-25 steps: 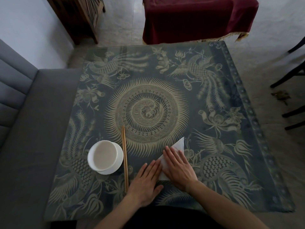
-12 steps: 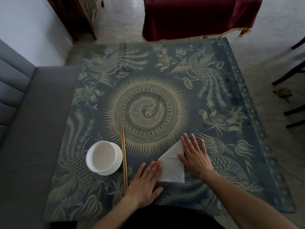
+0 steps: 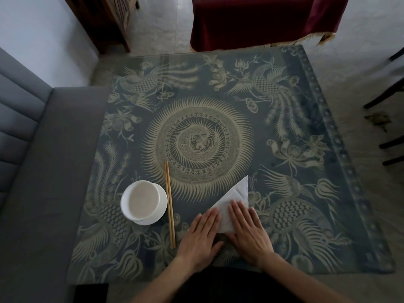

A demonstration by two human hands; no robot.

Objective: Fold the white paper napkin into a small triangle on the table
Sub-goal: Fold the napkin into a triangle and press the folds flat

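The white paper napkin (image 3: 235,195) lies folded into a triangle on the patterned blue table (image 3: 284,127), near the front edge, its tip pointing up and to the right. My right hand (image 3: 247,234) lies flat on the napkin's lower right part, fingers together and stretched out. My left hand (image 3: 202,236) lies flat on the table, its fingertips touching the napkin's left edge. The napkin's bottom corner is hidden under my hands.
A white bowl on a saucer (image 3: 143,202) stands left of my hands. Beside it lies a pair of wooden chopsticks (image 3: 169,203), pointing away from me. A grey sofa (image 3: 32,171) runs along the left. A dark red cloth-covered table (image 3: 262,18) stands beyond the far edge.
My right hand slid from the napkin out to its right side, then came back onto the napkin. My left hand stayed at the napkin's left edge.
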